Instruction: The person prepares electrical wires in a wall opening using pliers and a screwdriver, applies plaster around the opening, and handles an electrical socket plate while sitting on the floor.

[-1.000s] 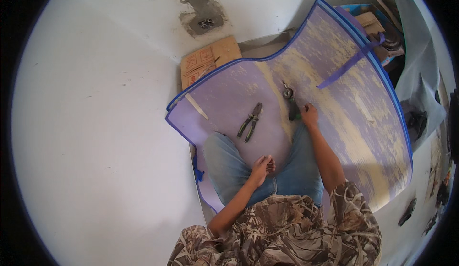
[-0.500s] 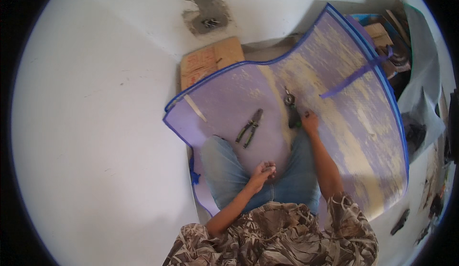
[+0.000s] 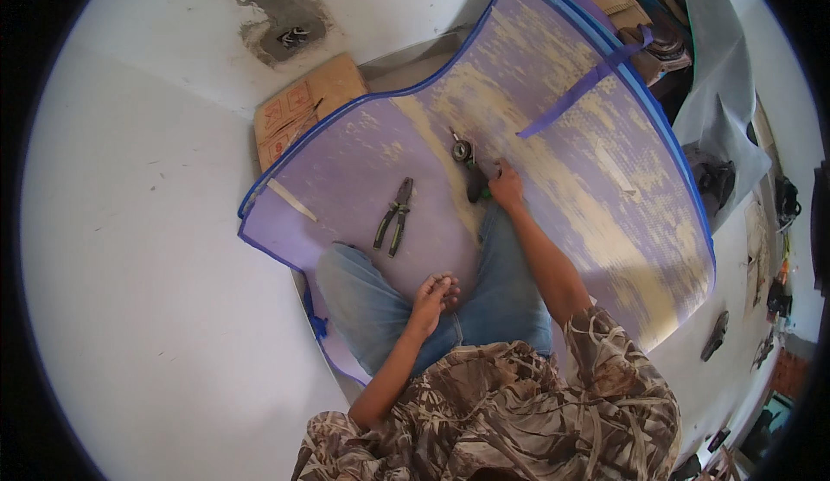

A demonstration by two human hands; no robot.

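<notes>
My left hand (image 3: 432,299) is raised above my lap, its fingers curled together; whatever they hold, if anything, is too small to make out. Beyond my right knee is my right hand (image 3: 507,189), fingers closed and pointing away from me, their contents hidden. Just left of it lies a dark hand tool (image 3: 472,174) with a round metal part at its far end and a bit of green near my fingers. Contact between that hand and the tool cannot be made out. Pliers (image 3: 396,216) with black-and-green handles rest on the purple mat (image 3: 346,157), jaws pointing away.
My jeans-clad legs (image 3: 363,299) are bent on the worn, blue-edged mat. White walls (image 3: 156,248) stand left and ahead, with a wire-filled recess (image 3: 294,38). A cardboard piece (image 3: 290,109) leans behind the mat. A purple strap (image 3: 575,101), boxed clutter (image 3: 627,14) and grey sheeting (image 3: 726,83) are at right.
The whole view has swung, so the scene sits farther left and higher. My left hand has moved slightly right relative to the pliers. My right hand stays beside the dark tool.
</notes>
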